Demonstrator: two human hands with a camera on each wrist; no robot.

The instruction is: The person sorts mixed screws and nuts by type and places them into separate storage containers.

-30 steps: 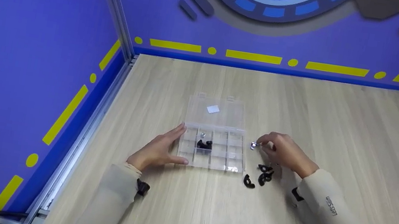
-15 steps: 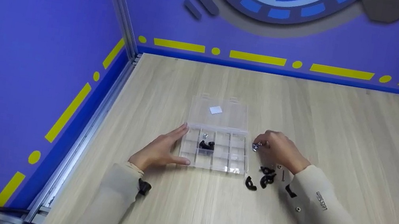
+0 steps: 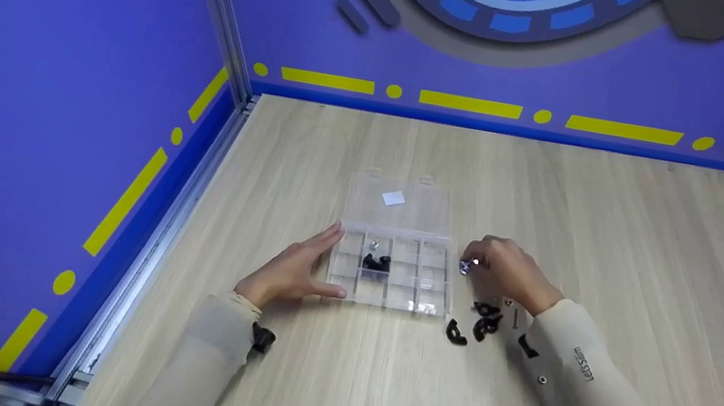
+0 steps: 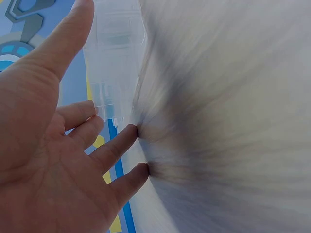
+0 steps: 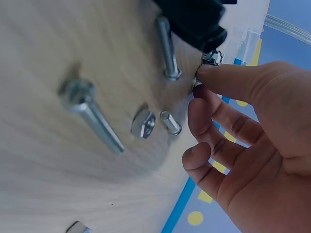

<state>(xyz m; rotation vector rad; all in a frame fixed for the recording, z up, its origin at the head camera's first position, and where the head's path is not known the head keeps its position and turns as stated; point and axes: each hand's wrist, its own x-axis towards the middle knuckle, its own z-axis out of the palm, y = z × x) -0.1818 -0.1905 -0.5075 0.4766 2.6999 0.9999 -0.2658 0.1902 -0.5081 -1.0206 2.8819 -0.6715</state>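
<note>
My left hand [image 3: 289,270] lies along the left side of a clear plastic compartment box [image 3: 400,295], thumb at its front corner and fingers stretched out straight. In the left wrist view the fingertips [image 4: 141,170] rest on the table. Inside the box are a small silvery piece [image 3: 375,246] and black curved parts [image 3: 376,263], in the second column. My right hand [image 3: 508,268], just right of the box, pinches a small shiny metal piece [image 5: 197,83] between thumb and index finger, mostly hidden by them. A cluster of small nuts [image 5: 212,57] lies right at those fingertips.
The box's hinged lid [image 3: 362,204] lies open at the back, a white label [image 3: 394,198] on it. Black curved parts [image 3: 486,326] lie in front of my right hand. Several loose bolts [image 5: 99,119] and a hex nut [image 5: 143,123] lie nearby on the wooden table [image 3: 361,392].
My right hand has shifted slightly and its fingers have closed in at the nut cluster; the right forearm has swung left, uncovering a screw and nuts. The left hand stays at the box.
</note>
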